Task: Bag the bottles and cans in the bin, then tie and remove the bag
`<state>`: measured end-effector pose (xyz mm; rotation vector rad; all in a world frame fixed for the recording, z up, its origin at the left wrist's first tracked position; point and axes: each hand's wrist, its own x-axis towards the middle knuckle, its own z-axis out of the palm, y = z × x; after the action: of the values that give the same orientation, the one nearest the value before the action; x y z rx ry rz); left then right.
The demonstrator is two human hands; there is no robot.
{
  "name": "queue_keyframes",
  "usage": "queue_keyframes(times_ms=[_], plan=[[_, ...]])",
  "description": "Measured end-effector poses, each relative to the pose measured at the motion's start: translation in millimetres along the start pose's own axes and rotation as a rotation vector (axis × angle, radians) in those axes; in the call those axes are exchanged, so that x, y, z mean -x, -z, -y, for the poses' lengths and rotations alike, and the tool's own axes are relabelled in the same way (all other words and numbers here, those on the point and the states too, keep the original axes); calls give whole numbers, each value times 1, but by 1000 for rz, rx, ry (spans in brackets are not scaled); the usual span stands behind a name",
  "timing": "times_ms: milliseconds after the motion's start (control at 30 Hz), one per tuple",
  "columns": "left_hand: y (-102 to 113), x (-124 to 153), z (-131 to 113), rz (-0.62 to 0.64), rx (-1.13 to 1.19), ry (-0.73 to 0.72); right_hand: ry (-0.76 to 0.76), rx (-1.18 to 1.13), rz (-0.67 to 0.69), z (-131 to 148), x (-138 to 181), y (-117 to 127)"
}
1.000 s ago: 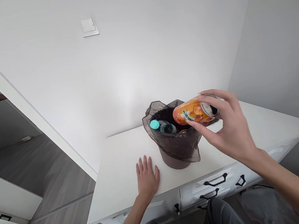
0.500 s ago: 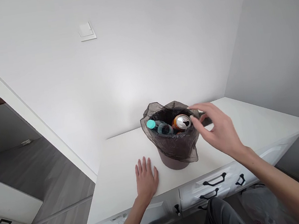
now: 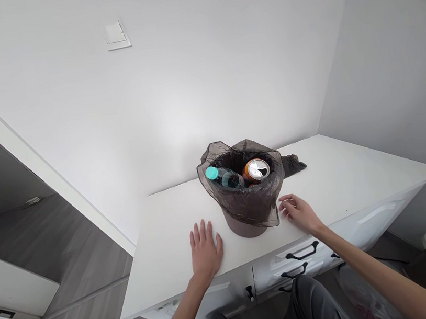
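Note:
A small brown bin [image 3: 246, 226] lined with a dark see-through bag stands on a white desk [image 3: 334, 179]. Inside it an orange drink can [image 3: 256, 170] stands with its silver top up, beside a bottle with a teal cap [image 3: 221, 176]. My left hand [image 3: 204, 249] lies flat and open on the desk, just left of the bin. My right hand [image 3: 299, 213] rests on the desk to the right of the bin, empty, its fingers loosely curled and apart, close to the bag's hanging edge.
A crumpled dark bag [image 3: 293, 163] lies on the desk behind the bin. Drawers with black handles [image 3: 302, 253] run under the desk front. A light switch [image 3: 116, 34] is on the white wall. A grey wood floor [image 3: 76, 284] and a doorway are to the left.
My right hand held the orange can over the bin, let it go into the bin, then drew back and came down onto the desk. The left hand stayed put.

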<state>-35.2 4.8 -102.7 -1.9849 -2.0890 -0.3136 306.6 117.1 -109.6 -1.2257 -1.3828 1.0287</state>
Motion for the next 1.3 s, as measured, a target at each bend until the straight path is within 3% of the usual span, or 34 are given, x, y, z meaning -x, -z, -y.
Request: queue_keyframes(times_ms=[100,200,633,1300], plan=[[-2,-1,1,1,5,-6,21,175,60,-11,4,-11],[-3,-2,1,-8,7,-14,41,303,38,-7,8,-14],[-5,-1,2,-32,2,-16,103,532,-32,-4,13,-19],[-2,-7,0,-18,39,-1,127,493,-55,1,12,-18]])
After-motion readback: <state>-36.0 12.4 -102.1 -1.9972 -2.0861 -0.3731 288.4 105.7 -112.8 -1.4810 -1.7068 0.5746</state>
